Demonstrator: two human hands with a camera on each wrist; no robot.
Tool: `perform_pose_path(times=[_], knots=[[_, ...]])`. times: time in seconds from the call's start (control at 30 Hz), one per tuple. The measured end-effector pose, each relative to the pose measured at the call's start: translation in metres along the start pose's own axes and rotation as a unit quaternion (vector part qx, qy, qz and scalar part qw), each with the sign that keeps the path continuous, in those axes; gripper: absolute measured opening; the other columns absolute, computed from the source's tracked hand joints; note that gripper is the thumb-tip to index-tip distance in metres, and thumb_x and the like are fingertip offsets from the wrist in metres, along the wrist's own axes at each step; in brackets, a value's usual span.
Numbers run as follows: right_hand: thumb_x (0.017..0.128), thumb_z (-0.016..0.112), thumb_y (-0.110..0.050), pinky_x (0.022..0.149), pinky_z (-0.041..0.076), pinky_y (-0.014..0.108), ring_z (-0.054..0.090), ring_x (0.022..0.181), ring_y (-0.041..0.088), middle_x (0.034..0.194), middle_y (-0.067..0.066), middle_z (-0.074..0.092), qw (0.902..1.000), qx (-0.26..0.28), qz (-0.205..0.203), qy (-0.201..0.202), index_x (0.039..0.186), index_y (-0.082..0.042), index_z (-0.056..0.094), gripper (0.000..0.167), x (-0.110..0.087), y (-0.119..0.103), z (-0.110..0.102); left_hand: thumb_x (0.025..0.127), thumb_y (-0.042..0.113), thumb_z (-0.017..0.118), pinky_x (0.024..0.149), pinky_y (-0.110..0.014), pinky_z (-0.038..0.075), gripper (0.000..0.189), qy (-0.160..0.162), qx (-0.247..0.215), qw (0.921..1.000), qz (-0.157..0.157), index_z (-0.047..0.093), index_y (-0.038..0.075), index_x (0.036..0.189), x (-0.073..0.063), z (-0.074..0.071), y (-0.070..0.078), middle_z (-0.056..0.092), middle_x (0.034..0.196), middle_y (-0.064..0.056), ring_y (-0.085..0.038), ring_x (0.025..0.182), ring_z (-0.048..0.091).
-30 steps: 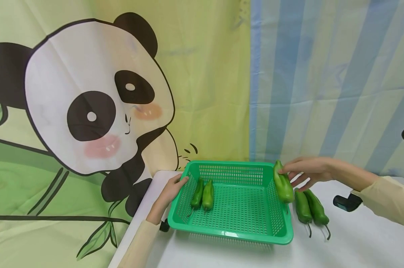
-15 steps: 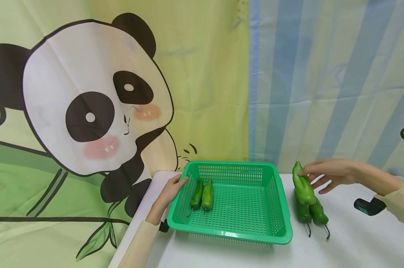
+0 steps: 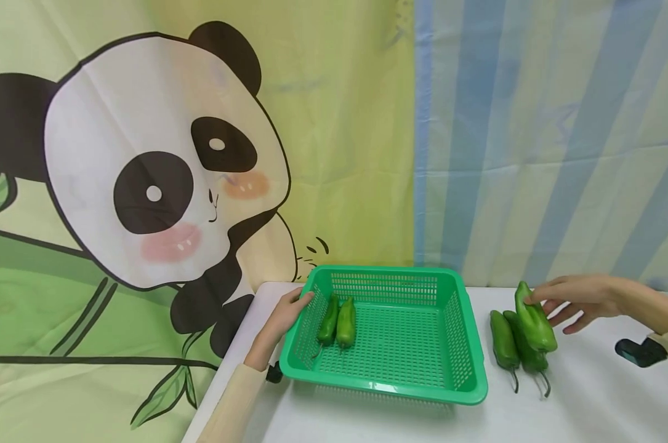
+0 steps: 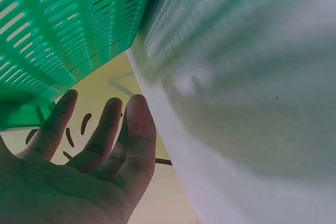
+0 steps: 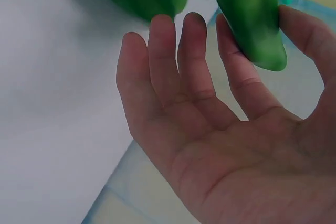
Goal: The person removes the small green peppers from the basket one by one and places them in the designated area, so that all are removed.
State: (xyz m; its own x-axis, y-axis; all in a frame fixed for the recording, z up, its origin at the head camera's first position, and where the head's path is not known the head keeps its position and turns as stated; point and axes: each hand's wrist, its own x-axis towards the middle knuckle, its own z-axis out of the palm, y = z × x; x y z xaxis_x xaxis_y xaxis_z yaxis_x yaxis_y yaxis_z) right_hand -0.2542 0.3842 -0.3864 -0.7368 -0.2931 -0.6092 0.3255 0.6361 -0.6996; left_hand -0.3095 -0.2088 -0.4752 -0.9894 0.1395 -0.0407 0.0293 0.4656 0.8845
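A green plastic basket [image 3: 383,386] with slotted walls stands on the white table. My left hand [image 3: 282,312] holds its left rim, with the thumb over the edge and the other fingers [image 4: 140,129] extended outside the wall. To the right of the basket, my right hand [image 3: 585,298] pinches a light green pepper [image 3: 535,323] near its tip between thumb and index finger; the other fingers spread free. Two darker green peppers, a left one [image 3: 502,338] and a right one [image 3: 524,357], lie below it on the table. The held pepper partly covers the right one; contact between them I cannot tell.
Inside the basket, at its left side, a dark green pepper [image 3: 329,320] and a lighter one [image 3: 346,325] lie side by side. Behind the table hangs a printed curtain [image 3: 356,154] with a panda and blue stripes. The table edge [image 3: 223,375] runs along the left.
My right hand has carried the light green pepper from the basket's right rim rightwards, over the peppers on the table, and slightly lower. My left hand and the basket have stayed in place.
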Motion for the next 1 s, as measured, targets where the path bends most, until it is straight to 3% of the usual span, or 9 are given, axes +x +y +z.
perform_pose_path(times=[0.23, 0.53, 0.77, 1.0], knots=[[0.100, 0.055, -0.044, 0.082, 0.056, 0.045, 0.064, 0.100, 0.023, 0.111, 0.011, 0.060, 0.9993, -0.019, 0.025, 0.020, 0.129, 0.003, 0.052, 0.055, 0.001, 0.023, -0.007, 0.103, 0.046, 0.053, 0.086, -0.036, 0.054, 0.047, 0.002, 0.004, 1.0000, 0.006, 0.059, 0.019, 0.141, 0.000, 0.001, 0.003, 0.066, 0.128, -0.011, -0.020, 0.099, 0.066], [0.099, 0.055, -0.042, 0.078, 0.056, 0.044, 0.067, 0.095, 0.020, 0.103, 0.008, 0.066, 0.9976, -0.052, 0.040, 0.023, 0.136, 0.010, 0.048, 0.064, 0.014, 0.042, -0.003, 0.103, 0.044, 0.054, 0.090, -0.044, 0.053, 0.052, 0.008, 0.006, 0.9999, 0.008, 0.057, 0.010, 0.142, -0.001, 0.003, 0.003, 0.064, 0.132, -0.016, -0.025, 0.108, 0.065], [0.099, 0.056, -0.040, 0.074, 0.055, 0.041, 0.067, 0.089, 0.021, 0.097, 0.007, 0.067, 0.9958, -0.073, 0.047, 0.031, 0.132, 0.006, 0.053, 0.057, 0.024, 0.045, 0.005, 0.103, 0.046, 0.053, 0.089, -0.038, 0.054, 0.048, 0.002, 0.008, 1.0000, 0.005, 0.058, 0.017, 0.142, -0.001, 0.003, 0.002, 0.066, 0.129, -0.011, -0.021, 0.103, 0.066], [0.099, 0.057, -0.039, 0.072, 0.056, 0.041, 0.067, 0.085, 0.022, 0.094, 0.008, 0.066, 0.9923, -0.102, 0.056, 0.043, 0.132, 0.012, 0.049, 0.061, 0.029, 0.042, 0.013, 0.103, 0.046, 0.053, 0.088, -0.037, 0.054, 0.047, 0.005, 0.006, 1.0000, 0.004, 0.060, 0.019, 0.141, 0.000, 0.002, 0.002, 0.067, 0.126, -0.010, -0.019, 0.100, 0.066]])
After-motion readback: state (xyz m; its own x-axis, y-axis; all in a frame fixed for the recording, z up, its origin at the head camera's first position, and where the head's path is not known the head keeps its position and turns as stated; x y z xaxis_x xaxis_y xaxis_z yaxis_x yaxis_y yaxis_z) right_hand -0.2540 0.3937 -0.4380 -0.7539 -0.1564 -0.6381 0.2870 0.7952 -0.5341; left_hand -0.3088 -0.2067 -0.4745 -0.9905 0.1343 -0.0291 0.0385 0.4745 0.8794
